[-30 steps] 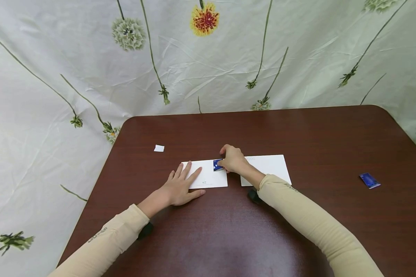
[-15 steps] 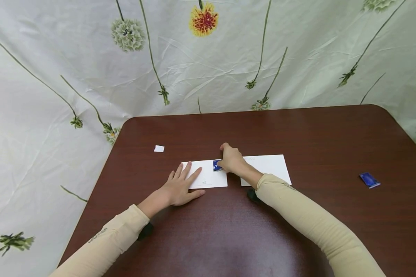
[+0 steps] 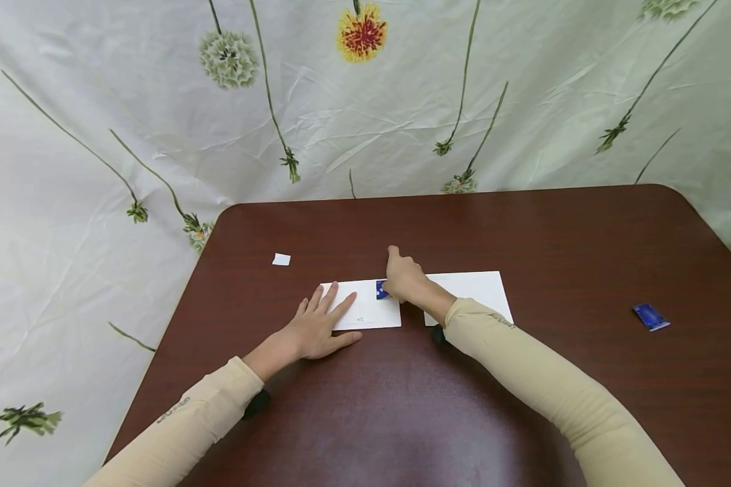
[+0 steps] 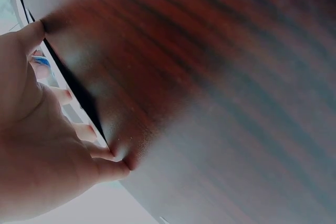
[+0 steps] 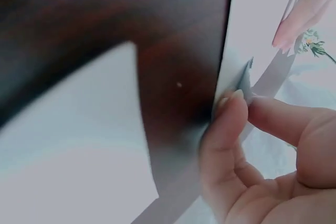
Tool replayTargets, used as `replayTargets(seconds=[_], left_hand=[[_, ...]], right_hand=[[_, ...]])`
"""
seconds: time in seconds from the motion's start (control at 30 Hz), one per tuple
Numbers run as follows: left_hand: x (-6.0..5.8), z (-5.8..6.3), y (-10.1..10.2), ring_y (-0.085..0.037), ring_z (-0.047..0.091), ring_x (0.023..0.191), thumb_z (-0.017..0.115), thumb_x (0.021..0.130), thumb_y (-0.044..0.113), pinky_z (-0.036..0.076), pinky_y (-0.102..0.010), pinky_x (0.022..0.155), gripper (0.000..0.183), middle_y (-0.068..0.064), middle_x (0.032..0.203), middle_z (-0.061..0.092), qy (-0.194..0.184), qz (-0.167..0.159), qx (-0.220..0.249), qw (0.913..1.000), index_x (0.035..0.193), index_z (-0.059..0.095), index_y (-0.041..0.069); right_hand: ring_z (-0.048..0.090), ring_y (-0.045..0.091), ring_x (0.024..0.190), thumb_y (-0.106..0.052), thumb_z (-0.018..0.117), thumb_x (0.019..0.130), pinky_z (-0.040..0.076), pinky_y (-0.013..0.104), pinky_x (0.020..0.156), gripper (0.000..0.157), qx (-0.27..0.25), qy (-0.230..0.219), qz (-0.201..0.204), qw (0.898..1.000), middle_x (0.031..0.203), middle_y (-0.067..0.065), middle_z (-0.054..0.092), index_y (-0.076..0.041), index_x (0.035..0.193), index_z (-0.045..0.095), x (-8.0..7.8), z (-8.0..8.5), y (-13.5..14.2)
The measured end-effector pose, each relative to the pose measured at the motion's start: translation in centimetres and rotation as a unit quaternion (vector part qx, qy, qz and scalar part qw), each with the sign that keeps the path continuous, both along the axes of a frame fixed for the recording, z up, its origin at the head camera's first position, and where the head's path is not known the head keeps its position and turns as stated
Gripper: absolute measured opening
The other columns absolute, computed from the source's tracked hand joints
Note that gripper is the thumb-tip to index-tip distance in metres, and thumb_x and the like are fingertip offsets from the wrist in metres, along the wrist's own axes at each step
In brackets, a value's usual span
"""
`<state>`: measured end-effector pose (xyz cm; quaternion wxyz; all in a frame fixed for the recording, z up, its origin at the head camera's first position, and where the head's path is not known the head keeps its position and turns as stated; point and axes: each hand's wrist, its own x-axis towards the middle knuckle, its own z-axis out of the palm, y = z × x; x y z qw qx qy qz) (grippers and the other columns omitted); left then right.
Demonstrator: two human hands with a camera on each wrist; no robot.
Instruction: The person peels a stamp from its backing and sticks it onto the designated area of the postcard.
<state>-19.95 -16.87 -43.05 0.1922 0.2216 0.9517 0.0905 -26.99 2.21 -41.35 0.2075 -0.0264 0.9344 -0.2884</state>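
**Blue stamp going onto the top right corner of the left envelope**

So in the middle of the head view there's a small blue square stamp (image 3: 382, 290) sitting at the upper right corner of a white rectangular paper envelope (image 3: 365, 312), which lies flat on the dark reddish-brown wooden table (image 3: 524, 230). The envelope's long axis runs left to right across the frame, and its long edges are pretty much parallel to the table's near edge. The stamp is squared up with that corner, as far as I can tell, since most of it is hidden.

The right hand (image 3: 405, 279) comes in from the lower right and covers the right part of the stamp. In the right wrist view the thumb and curled fingertips (image 5: 234, 109) are pinching the stamp's edge right at the envelope's corner, so that hand is grasping the stamp, with one finger sticking out toward the top of the head view.

The left hand (image 3: 315, 327) is flat and released, fingers spread and straight, pressing down on the envelope's lower left part. The stamp is just off its fingertips, toward the upper right.

Other stuff: a second white paper envelope (image 3: 478, 291) just to the right, partly under the right forearm, a tiny white paper scrap (image 3: 281, 259) at upper left, and another small blue rectangular stamp (image 3: 650, 316) far right
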Motion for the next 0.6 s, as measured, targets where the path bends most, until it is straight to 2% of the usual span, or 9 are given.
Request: replayTargets(seconds=[0.1,0.27,0.37,0.47,0.53,0.6], left_hand=[[0.0,0.0,0.0,-0.044,-0.003,0.14,0.046,0.096,0.053,0.009,-0.062,0.107,0.075,-0.023,0.156,0.001,-0.001,0.0,0.0,1.0,0.153,0.018,0.014],[0.0,-0.1,0.0,-0.044,-0.002,0.14,0.046,0.096,0.053,0.01,-0.063,0.107,0.075,-0.023,0.156,0.002,-0.001,0.001,-0.002,1.0,0.153,0.019,0.014],[0.0,-0.2,0.0,-0.044,-0.002,0.14,0.046,0.096,0.053,0.01,-0.063,0.107,0.075,-0.023,0.156,0.002,-0.001,0.001,-0.002,1.0,0.153,0.019,0.014],[0.0,-0.1,0.0,-0.044,-0.002,0.14,0.046,0.096,0.053,0.011,-0.063,0.107,0.075,-0.022,0.156,0.002,-0.001,0.001,-0.002,1.0,0.153,0.019,0.015],[0.0,-0.2,0.0,-0.044,-0.002,0.14,0.046,0.096,0.054,0.011,-0.063,0.107,0.075,-0.022,0.156,0.001,0.0,0.001,-0.003,1.0,0.153,0.018,0.015],[0.0,-0.1,0.0,-0.044,-0.002,0.14,0.046,0.096,0.054,0.011,-0.063,0.107,0.075,-0.022,0.156,0.001,0.0,-0.001,-0.003,1.0,0.153,0.018,0.015]], right_hand=[[0.063,0.022,0.052,-0.009,0.062,0.09,0.047,0.026,0.047,0.071,0.034,0.001,0.007,0.999,0.072,0.016,0.062,-0.005,0.147,0.018,0.0,0.2,-0.1],[0.065,0.027,0.08,-0.024,0.069,0.088,0.05,0.039,0.07,0.07,0.093,0.033,0.021,0.995,0.097,0.016,0.066,-0.005,0.143,0.032,0.0,0.4,0.2],[0.062,0.029,0.095,-0.034,0.067,0.089,0.049,0.043,0.079,0.067,0.12,0.059,0.042,0.99,0.11,0.015,0.064,-0.008,0.143,0.037,-0.1,0.3,0.5],[0.051,0.032,0.116,-0.045,0.058,0.093,0.042,0.046,0.092,0.065,0.151,0.082,0.081,0.982,0.129,0.015,0.053,-0.012,0.145,0.036,-0.2,0.3,1.0],[0.035,0.035,0.13,-0.052,0.049,0.095,0.033,0.048,0.102,0.068,0.172,0.089,0.109,0.975,0.143,0.017,0.038,-0.014,0.148,0.031,-0.3,0.2,1.3],[0.022,0.037,0.137,-0.058,0.042,0.095,0.022,0.049,0.108,0.072,0.192,0.09,0.134,0.968,0.151,0.017,0.025,-0.015,0.151,0.026,-0.3,0.0,1.6]])
